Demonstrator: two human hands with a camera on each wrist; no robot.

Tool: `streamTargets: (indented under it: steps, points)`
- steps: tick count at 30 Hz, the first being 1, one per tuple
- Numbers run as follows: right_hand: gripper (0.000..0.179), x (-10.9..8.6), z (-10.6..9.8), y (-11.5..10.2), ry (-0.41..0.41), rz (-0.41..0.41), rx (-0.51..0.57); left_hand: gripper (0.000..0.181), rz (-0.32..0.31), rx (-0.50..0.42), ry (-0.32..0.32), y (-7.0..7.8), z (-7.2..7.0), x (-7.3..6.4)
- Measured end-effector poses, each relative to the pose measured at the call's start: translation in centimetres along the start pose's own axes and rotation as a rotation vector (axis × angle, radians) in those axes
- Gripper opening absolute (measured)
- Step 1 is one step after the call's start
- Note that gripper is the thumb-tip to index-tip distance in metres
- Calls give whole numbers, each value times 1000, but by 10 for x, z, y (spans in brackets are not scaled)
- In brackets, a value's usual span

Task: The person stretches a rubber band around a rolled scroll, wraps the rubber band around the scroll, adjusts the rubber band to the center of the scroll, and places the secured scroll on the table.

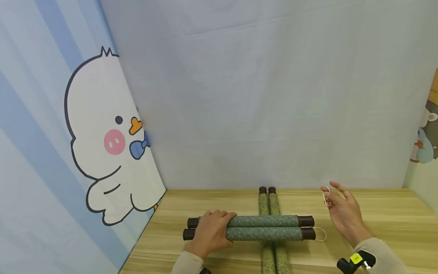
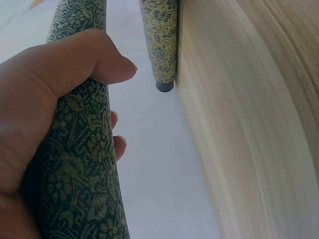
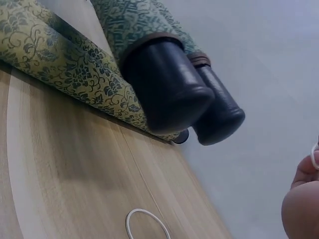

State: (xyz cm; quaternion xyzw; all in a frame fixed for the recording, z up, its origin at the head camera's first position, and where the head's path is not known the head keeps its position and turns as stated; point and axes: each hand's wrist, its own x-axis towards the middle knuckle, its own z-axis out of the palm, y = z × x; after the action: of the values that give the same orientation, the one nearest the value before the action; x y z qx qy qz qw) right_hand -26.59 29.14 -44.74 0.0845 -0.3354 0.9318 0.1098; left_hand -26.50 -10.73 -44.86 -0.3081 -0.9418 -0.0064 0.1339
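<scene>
Two green brocade scroll rolls (image 1: 263, 233) with dark end caps lie side by side, crosswise over two yellow-green patterned rolls (image 1: 264, 205). My left hand (image 1: 212, 232) grips the green pair near the left end; in the left wrist view its thumb lies over a green roll (image 2: 84, 164), and fingertips show on the far side. To the right, raised off the table, my right hand (image 1: 345, 217) pinches a thin white loop (image 1: 324, 198) that resembles a rubber band. A second white loop (image 3: 128, 226) lies on the table by the green rolls' right end caps (image 3: 167, 84).
The wood-grain table (image 1: 383, 220) runs back to a pale grey cloth wall (image 1: 273, 95). On the left stands a blue striped panel with a white cartoon duck (image 1: 96, 106). Part of another cartoon print (image 1: 426, 146) shows at the right edge.
</scene>
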Motion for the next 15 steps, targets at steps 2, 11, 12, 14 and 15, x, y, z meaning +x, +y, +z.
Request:
streamTargets:
  steps: [2,11,12,14,15]
  points:
    - [31,-1,-2,-1,-12,-10,12,84,5,2,-7,0,1,-1]
    - [68,-4,-5,-8,-96,-32,99,83,34,36,5,-1,4,0]
    - [73,-4,-6,-8,-127,-25,99,83,34,34,4,-1,5,0]
    - [78,-4,-6,-7,-189,-17,73,83,32,28,4,-1,5,0]
    - [77,-4,-6,-7,-216,-16,51,83,29,23,3,-1,5,-1]
